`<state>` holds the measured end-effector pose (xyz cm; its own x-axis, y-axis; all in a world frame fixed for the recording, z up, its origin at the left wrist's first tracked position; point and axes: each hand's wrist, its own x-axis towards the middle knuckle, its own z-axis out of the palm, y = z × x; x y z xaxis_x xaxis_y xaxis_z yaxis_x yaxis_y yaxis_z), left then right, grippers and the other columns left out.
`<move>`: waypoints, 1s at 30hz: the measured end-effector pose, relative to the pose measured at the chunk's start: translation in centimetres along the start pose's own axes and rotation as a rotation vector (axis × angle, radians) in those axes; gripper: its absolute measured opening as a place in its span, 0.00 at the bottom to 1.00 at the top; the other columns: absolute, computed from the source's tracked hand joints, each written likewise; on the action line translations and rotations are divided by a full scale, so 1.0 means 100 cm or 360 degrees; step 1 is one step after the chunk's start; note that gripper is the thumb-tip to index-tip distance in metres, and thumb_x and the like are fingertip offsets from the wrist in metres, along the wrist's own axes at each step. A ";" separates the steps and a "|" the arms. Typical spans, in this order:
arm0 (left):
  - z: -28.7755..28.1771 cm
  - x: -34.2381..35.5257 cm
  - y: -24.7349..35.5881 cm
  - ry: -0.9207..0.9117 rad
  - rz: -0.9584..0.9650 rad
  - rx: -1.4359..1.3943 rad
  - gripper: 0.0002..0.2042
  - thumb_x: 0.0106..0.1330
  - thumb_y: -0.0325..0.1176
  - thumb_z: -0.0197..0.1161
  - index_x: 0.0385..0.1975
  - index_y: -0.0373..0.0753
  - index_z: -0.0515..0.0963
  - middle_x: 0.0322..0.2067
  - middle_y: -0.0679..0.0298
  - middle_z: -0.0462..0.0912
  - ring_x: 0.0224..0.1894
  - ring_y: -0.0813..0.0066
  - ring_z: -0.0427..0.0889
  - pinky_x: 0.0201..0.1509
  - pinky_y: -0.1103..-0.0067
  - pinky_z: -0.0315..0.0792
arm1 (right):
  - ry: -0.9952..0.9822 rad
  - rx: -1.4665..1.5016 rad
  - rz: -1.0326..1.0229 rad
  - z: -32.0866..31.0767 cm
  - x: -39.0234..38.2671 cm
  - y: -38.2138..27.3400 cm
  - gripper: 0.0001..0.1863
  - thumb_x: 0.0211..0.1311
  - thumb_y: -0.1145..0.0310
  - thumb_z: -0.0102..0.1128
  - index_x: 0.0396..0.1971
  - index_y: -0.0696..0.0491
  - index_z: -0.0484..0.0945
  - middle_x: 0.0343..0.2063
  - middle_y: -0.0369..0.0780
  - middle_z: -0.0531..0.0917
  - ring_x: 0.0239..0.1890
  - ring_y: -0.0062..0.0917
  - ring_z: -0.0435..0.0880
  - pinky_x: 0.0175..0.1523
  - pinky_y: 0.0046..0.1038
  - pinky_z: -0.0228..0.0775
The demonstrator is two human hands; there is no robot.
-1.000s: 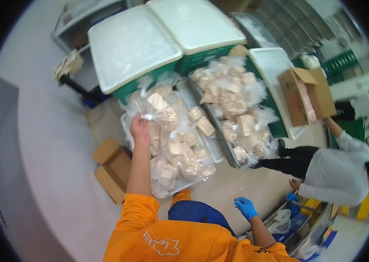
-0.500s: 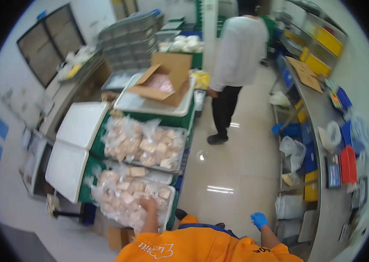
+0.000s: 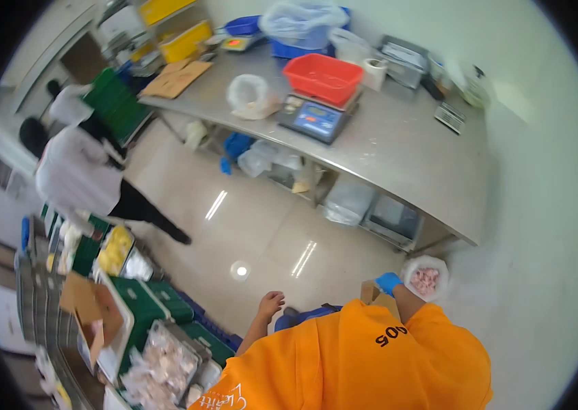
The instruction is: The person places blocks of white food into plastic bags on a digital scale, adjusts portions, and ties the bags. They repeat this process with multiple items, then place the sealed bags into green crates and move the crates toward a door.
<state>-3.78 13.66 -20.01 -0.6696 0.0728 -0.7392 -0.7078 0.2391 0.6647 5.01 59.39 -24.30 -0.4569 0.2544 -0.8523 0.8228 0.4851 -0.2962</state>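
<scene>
My bare left hand hangs over the floor in front of my body, its fingers loosely bent and apart, with nothing in it. In a blue glove, my right hand is beside the upper edge of an open brown cardboard box, low by my right side; its fingers are too hidden to tell whether they grip the box. Just right of the glove stands a round container lined with a whitish bag, with pink pieces inside.
A steel table carries a scale, a red tray and a bagged tub. At lower left are bags of pale pieces and an open carton. Two people in white tops, one nearer, stand at left.
My view has swung right toward the steel table. My left hand has left the bagged pieces at the left. My right hand is now beside the cardboard box.
</scene>
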 end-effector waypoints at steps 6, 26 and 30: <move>-0.036 0.089 -0.019 -0.0207 -0.0413 0.0164 0.13 0.65 0.41 0.58 0.44 0.42 0.80 0.39 0.62 0.84 0.38 0.71 0.83 0.39 0.73 0.76 | 0.0127 0.0030 -0.0505 -0.003 0.061 0.044 0.17 0.65 0.58 0.54 0.27 0.58 0.81 0.26 0.43 0.83 0.26 0.29 0.81 0.28 0.32 0.71; 0.030 0.310 0.641 0.1676 0.1419 -0.0375 0.25 0.58 0.38 0.69 0.48 0.27 0.71 0.44 0.52 0.78 0.48 0.62 0.77 0.53 0.71 0.72 | 0.0084 0.0049 -0.1373 -0.285 -0.004 -0.373 0.17 0.61 0.55 0.62 0.34 0.55 0.85 0.33 0.46 0.86 0.35 0.32 0.84 0.44 0.31 0.74; 0.010 0.338 0.693 0.1048 0.0679 -0.0529 0.24 0.58 0.34 0.66 0.52 0.27 0.70 0.41 0.56 0.78 0.39 0.67 0.77 0.48 0.73 0.75 | -0.0240 0.0148 -0.1406 -0.290 0.009 -0.392 0.17 0.61 0.56 0.63 0.41 0.54 0.84 0.38 0.44 0.86 0.40 0.31 0.85 0.49 0.29 0.75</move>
<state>-75.27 33.64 0.94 -0.8155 -0.5103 -0.2728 -0.3257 0.0151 0.9453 -37.42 64.85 -0.99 -0.8919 -0.2947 -0.3432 0.2199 0.3805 -0.8983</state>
